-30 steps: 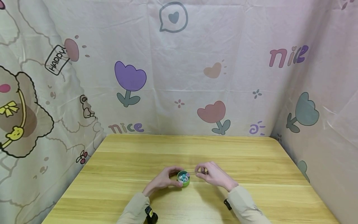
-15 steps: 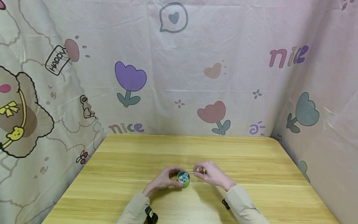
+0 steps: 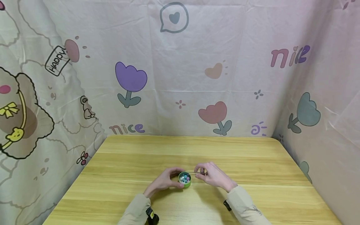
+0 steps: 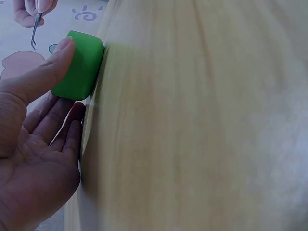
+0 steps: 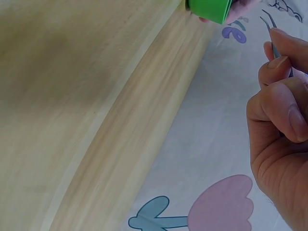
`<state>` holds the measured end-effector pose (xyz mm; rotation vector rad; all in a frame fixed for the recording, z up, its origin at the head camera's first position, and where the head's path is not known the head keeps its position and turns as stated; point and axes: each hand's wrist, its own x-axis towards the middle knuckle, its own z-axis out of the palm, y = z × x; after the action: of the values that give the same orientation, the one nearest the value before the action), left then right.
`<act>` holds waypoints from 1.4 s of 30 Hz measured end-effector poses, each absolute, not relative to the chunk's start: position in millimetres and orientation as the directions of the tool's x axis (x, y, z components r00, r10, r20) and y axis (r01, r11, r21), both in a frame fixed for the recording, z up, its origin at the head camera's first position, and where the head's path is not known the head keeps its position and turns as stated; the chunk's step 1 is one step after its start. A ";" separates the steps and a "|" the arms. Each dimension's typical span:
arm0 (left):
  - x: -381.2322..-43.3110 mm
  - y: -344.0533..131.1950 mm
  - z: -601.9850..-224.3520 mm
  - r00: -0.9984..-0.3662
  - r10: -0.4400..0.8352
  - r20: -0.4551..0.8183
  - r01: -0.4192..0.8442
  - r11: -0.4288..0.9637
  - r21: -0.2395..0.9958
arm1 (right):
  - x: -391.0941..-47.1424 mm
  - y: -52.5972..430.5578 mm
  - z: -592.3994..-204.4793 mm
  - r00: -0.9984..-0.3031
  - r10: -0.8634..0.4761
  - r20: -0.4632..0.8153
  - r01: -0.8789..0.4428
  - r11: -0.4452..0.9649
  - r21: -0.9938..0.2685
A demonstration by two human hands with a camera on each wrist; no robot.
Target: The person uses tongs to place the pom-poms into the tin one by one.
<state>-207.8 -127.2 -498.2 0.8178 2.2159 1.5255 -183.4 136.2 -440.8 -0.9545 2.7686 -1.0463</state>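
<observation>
A small round green container (image 3: 186,186) stands on the table with blue, white and pink-purple beads (image 3: 184,179) inside. My left hand (image 3: 165,179) holds it from the left, thumb on the near side and fingers around the far side. In the left wrist view the thumb lies on the green wall (image 4: 85,65). My right hand (image 3: 214,177) pinches metal tweezers (image 3: 196,172), which point left so the tips overlap the container's far right rim. Seen from the right wrist, the bent tweezers tips (image 5: 267,19) are parted, with nothing between them.
The wood-grain table (image 3: 135,153) reaches back to a printed cloth (image 3: 180,62) that hangs behind it and along both sides. A black wrist device (image 3: 152,217) sits by the left sleeve, and a black strap (image 3: 227,205) by the right.
The pink-purple bead at the tweezers' tips has been let go and lies among the others in the container. My right hand shifted slightly left, then stayed. My left hand has not moved.
</observation>
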 end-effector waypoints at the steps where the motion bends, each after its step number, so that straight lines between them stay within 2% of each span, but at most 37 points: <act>1: -207.8 -127.2 -498.2 -0.781 0.622 0.052 0.270 0.262 0.926 | -183.3 136.3 -440.9 -0.811 -0.557 0.178 -0.536 0.585 -0.609; 14: -207.4 -127.3 -497.9 -0.782 0.621 0.052 0.270 0.263 0.926 | -181.7 142.0 -445.3 -0.822 -0.537 0.187 -0.528 0.597 -0.604; 35: -207.6 -127.4 -497.9 -0.785 0.618 0.036 0.259 0.274 0.926 | -176.6 163.2 -449.4 -0.878 -0.456 0.143 -0.449 0.686 -0.572; 42: -207.5 -127.4 -497.6 -0.784 0.619 0.040 0.264 0.275 0.925 | -174.6 169.5 -451.3 -0.913 -0.389 0.125 -0.390 0.738 -0.551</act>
<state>-207.5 -127.4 -497.6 0.8047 2.2221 1.5131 -174.6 169.5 -451.3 -0.6559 2.9303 -0.9294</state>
